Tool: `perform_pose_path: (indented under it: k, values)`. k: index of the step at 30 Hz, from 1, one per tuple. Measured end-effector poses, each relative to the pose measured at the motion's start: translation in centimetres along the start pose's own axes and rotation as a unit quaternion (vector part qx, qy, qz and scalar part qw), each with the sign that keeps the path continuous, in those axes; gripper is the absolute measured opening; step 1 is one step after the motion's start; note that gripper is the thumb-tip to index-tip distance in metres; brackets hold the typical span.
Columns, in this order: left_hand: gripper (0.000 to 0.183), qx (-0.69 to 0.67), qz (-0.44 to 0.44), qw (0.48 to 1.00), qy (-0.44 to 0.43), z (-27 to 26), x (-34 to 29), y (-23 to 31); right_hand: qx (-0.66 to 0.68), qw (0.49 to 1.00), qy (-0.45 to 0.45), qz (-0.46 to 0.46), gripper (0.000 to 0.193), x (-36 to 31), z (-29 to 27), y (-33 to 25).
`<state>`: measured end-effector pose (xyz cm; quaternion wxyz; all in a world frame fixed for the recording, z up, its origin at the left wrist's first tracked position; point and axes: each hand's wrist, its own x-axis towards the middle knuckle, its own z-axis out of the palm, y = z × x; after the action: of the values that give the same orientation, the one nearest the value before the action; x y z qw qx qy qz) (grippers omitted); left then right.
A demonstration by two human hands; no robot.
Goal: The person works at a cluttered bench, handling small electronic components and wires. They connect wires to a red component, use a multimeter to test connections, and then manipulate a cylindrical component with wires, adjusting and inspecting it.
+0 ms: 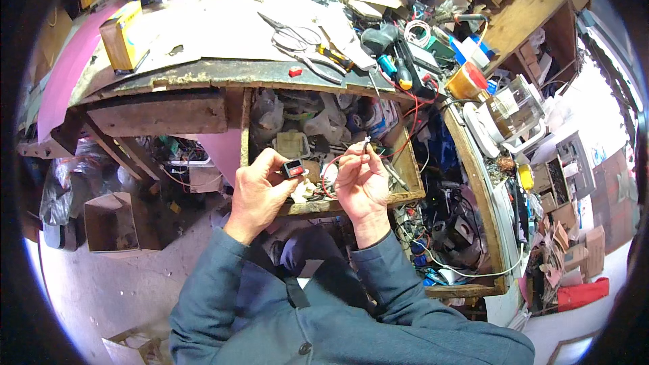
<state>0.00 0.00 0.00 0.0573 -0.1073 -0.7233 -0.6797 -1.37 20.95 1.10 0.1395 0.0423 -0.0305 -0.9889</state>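
"Where were the two small parts?"

"Above the open drawer (407,174), which stood out from the counter's (203,72) front edge. The left hand (255,189) had a small black-and-red block (295,168) pinched between thumb and fingers. The right hand (362,186) held a slim little piece (367,142) upright, thumb and fingertips nearly together, the other fingers loosely curled."

"Were the parts touching?"

"No, they were apart, both near the drawer's front edge. The slim piece was too small for me to say what it was."

"How was it best handled?"

"Lightly, I'd judge: enough pinch to stop it turning, not enough to bend it. The block wanted a steady grip by its sides, its red face left uncovered."

"Any hazard?"

"The clutter in the drawer could easily have hidden a dropped part. Working over the pale sheet (223,30), behind the counter's front edge, seemed safer. The red wire (414,123) passed near the right hand, so that wrist needed to stay clear."
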Motion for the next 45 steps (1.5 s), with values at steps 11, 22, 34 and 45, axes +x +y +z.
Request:
perform_pose_path:
  k: [11,22,34,45]
  values:
    - [0.018,0.001,0.025,0.999,0.022,0.1,0.0,-0.5,-0.074,0.997,0.024,-0.003,0.015,-0.1,-0.2,0.2]
    - [0.02,-0.018,0.008,0.999,-0.043,-0.3,-0.3,-0.5,-0.698,0.673,-0.091,-0.227,0.012,-2.7,6.6,1.8]
    - [0.027,-0.046,0.034,0.996,-0.069,-0.2,-0.2,-0.7,-0.869,0.388,-0.187,-0.244,0.011,-2.5,7.4,3.2]
    - [0.025,-0.043,0.046,0.997,-0.054,0.1,-0.1,-0.7,-0.88,0.312,-0.227,-0.278,0.014,-1.7,6.7,3.0]
